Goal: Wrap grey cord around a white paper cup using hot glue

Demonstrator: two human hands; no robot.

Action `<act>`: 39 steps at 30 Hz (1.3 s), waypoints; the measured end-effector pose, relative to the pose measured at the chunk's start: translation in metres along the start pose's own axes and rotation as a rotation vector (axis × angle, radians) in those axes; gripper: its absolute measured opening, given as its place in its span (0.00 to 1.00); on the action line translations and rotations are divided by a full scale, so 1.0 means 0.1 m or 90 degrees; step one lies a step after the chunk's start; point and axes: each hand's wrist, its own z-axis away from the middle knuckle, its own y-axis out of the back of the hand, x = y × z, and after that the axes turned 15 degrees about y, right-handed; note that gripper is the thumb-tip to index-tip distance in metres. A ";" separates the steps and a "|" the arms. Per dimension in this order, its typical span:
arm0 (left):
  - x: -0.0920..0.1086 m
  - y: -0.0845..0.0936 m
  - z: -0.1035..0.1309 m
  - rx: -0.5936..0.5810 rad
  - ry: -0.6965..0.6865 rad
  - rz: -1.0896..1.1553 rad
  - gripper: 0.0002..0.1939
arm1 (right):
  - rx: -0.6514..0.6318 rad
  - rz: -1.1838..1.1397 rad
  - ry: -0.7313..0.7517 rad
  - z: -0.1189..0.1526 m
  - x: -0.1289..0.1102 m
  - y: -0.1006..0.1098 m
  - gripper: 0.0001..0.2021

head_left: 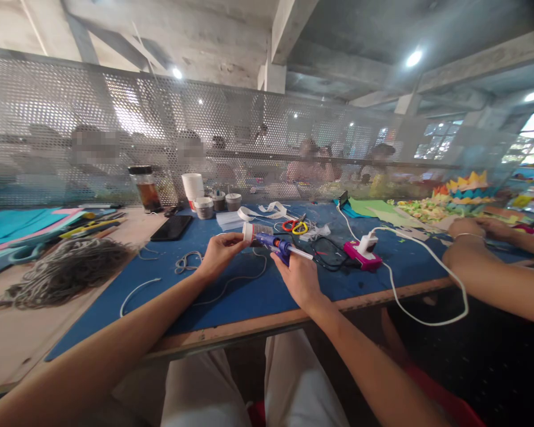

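1. Watching remotely, I have my left hand (222,254) pinching a white-capped jar (248,232), left of the magenta socket block (361,256).
2. My right hand (303,279) grips a purple glue gun (271,242), nozzle near the jar; contact I can't tell.
3. I judge work early: the jar looks bare, and the grey cord bundle (71,267) lies loose, far left of the block.

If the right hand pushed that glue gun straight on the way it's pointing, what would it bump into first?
The right hand's glue gun would probably meet the jar in the left hand first; whether they already touch is unclear.
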 end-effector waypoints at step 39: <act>0.00 0.01 -0.01 0.009 0.014 0.003 0.17 | -0.031 0.006 0.003 0.03 -0.02 0.02 0.15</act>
